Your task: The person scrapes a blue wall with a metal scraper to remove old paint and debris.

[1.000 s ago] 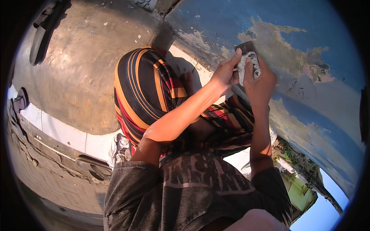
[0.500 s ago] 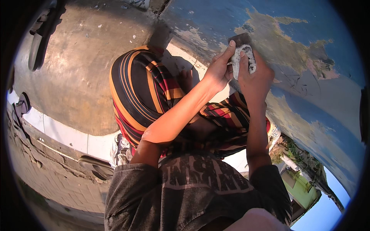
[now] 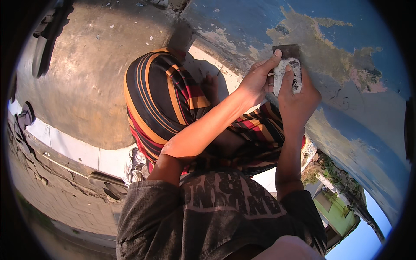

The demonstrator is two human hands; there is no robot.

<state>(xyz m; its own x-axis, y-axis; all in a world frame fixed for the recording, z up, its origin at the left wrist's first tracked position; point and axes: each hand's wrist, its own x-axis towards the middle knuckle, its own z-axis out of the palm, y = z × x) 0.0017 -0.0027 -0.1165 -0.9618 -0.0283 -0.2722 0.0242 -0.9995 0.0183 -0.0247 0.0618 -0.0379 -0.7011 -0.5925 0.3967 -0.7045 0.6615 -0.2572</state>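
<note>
Both hands hold a scraper (image 3: 284, 76), with a grimy white body and a dark rectangular blade, against the blue wall (image 3: 242, 26). My left hand (image 3: 258, 79) grips its left edge, the thumb near the base of the blade. From the right, my right hand (image 3: 299, 102) wraps round the body, its thumb on the white face; the other fingers are mostly hidden behind. Close to the blade the paint is worn away, leaving a bare grey-tan patch (image 3: 312, 41) on the wall.
A striped cloth (image 3: 151, 95) covers my bent legs. Left of it spreads a smooth brown floor (image 3: 95, 86), edged by white tiles (image 3: 73, 145). Sandals (image 3: 106, 184) lie by the tiles, and a long dark object (image 3: 41, 54) lies at far left. Plants and a green building show at lower right.
Both hands and the scraper have shifted a little to the right and slightly down along the wall. More of the dark blade shows now.
</note>
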